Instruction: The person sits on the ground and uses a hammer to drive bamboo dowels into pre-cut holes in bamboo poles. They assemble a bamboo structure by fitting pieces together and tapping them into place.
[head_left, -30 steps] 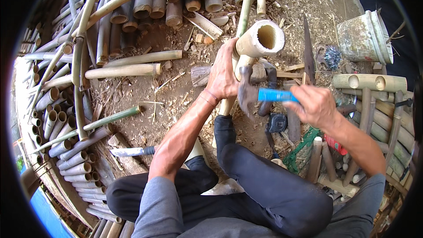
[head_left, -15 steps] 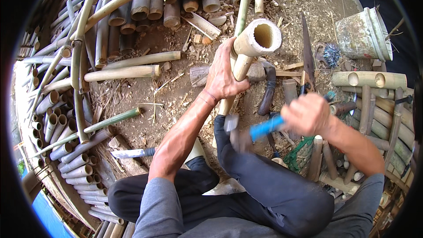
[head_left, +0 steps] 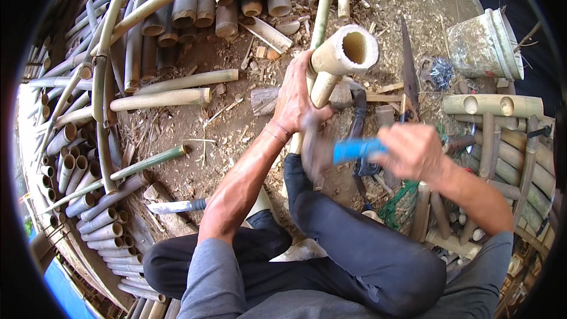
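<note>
While the bucket [head_left: 481, 47] hides its contents, the left grip [head_left: 293, 94] clasps bamboo [head_left: 324, 87], the right grip [head_left: 411, 150] a hammer [head_left: 354, 150].

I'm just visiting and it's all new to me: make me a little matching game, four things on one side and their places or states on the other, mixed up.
Column one:
1. Hammer
2. Knife
3. Bucket
4. Left hand

Column two:
A. Whitish and stained, at the picture's upper right
B. Gripping bamboo
C. Blade pointing to the picture's left
D. Blue-handled, held in the right hand

Right pairs: 1-D, 2-C, 3-A, 4-B
</note>
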Motion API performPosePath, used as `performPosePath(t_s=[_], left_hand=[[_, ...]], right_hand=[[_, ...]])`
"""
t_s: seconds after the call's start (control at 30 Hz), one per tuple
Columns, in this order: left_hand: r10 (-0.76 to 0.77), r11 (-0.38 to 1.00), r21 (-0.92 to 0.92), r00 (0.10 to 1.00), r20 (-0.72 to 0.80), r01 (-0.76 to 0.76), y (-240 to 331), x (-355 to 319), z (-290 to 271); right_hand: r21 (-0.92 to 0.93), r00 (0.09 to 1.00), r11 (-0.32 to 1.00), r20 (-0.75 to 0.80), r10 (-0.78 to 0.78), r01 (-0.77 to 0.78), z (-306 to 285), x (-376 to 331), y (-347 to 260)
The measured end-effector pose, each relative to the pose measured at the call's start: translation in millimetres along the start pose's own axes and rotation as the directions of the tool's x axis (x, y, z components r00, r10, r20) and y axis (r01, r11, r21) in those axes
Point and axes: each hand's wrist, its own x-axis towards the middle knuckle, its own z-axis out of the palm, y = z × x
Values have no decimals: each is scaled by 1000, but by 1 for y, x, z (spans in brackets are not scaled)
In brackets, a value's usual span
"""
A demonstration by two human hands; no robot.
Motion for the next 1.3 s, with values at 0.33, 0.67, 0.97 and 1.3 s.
performPosePath(t_s=[0.33, 0.67, 0.97, 1.3], left_hand=[[8, 1000, -1, 1000, -20, -8, -4, 3, 4], [-18, 1000, -5, 1000, 12, 19, -4, 0, 0], [28, 999, 22, 1000, -6, -28, -4, 1, 0], [-5, 1000, 13, 1000, 22, 5, -8, 1, 4]], right_hand=[[96, 999, 995, 28, -28, 25, -11, 4, -10], [78, 995, 993, -29, -92, 94, -11, 4, -10], [90, 999, 996, 33, 12, -15, -7, 4, -12], [92, 1000, 996, -30, 6, -3, -18, 6, -18]])
